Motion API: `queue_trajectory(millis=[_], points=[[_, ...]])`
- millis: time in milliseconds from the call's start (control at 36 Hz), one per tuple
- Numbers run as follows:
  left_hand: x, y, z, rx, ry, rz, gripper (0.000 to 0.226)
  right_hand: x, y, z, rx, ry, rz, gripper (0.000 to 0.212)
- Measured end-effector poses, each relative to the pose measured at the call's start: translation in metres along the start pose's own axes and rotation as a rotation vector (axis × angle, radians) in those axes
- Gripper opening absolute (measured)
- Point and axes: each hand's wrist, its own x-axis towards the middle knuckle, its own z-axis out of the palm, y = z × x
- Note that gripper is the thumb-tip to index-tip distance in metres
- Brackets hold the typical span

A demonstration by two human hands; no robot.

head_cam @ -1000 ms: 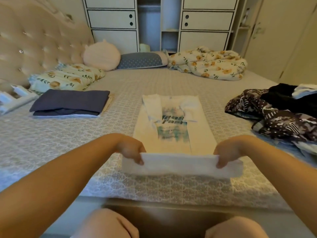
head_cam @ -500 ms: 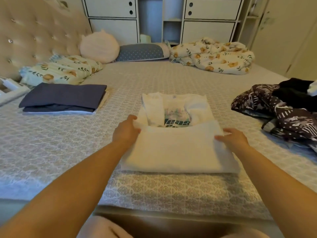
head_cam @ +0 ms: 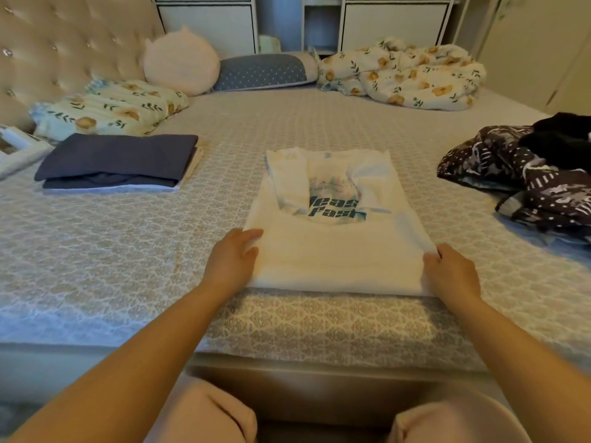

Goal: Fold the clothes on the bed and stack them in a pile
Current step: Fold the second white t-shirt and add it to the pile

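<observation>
White cotton T-shirt (head_cam: 339, 251) lay half-folded on the bed (head_cam: 128, 257), its lower part turned up over the printed front. Left hand (head_cam: 232, 260) gripped the shirt's left corner, fingers (head_cam: 252, 235) curled onto the cloth; right hand (head_cam: 451, 271) held the right corner, fingers tucked into the fold. Farther left sat a folded navy pile (head_cam: 118, 159); farther right, a dark patterned heap of clothes (head_cam: 524, 174). Beyond lay floral pillows (head_cam: 108, 107), a round cushion (head_cam: 179, 62) and a crumpled floral quilt (head_cam: 403, 78).
</observation>
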Motion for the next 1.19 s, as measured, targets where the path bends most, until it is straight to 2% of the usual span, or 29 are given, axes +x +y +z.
queue_trajectory(millis=[56,139,194,250,417,500,583,722,833,972,1028,1111,1194], points=[[0.005,0.004,0.001,0.088,0.025,0.043,0.039,-0.005,0.002,0.000,0.047,0.051,-0.011,0.022],[0.004,0.003,0.009,0.258,-0.071,0.012,0.047,-0.007,0.008,0.000,0.073,0.102,-0.024,0.018],[0.000,-0.001,0.012,0.221,-0.131,-0.060,0.052,-0.005,0.009,-0.001,0.039,0.079,-0.033,0.014],[-0.003,-0.005,0.011,0.135,-0.125,-0.089,0.056,-0.005,0.009,-0.002,-0.015,0.041,-0.033,0.014],[-0.012,-0.014,0.005,0.278,-0.115,0.038,0.058,-0.011,0.010,0.004,-0.141,0.115,-0.087,0.016],[-0.010,-0.019,0.001,0.485,-0.099,0.101,0.059,-0.014,0.010,0.008,-0.151,0.178,-0.090,0.021],[-0.010,-0.026,0.002,0.576,-0.087,0.105,0.057,-0.012,0.011,0.009,-0.214,0.139,-0.054,0.025],[0.003,-0.024,0.003,0.360,-0.071,-0.049,0.047,0.001,0.010,0.006,-0.244,0.010,0.027,0.024],[0.024,-0.012,0.009,0.107,-0.111,-0.146,0.044,0.013,0.000,-0.002,-0.178,-0.036,0.017,0.036],[0.029,-0.004,0.017,0.019,0.070,-0.105,0.034,0.014,0.000,0.000,-0.077,0.040,-0.014,0.027],[0.030,-0.005,0.018,0.134,0.059,-0.083,0.037,0.013,0.000,-0.002,-0.020,0.040,-0.001,0.028],[0.027,-0.007,0.021,0.399,0.005,-0.117,0.041,0.009,-0.011,-0.006,-0.124,0.015,0.003,0.025],[0.023,0.005,0.028,0.667,0.011,0.034,0.044,-0.001,-0.032,-0.003,-0.337,0.077,-0.210,0.055]])
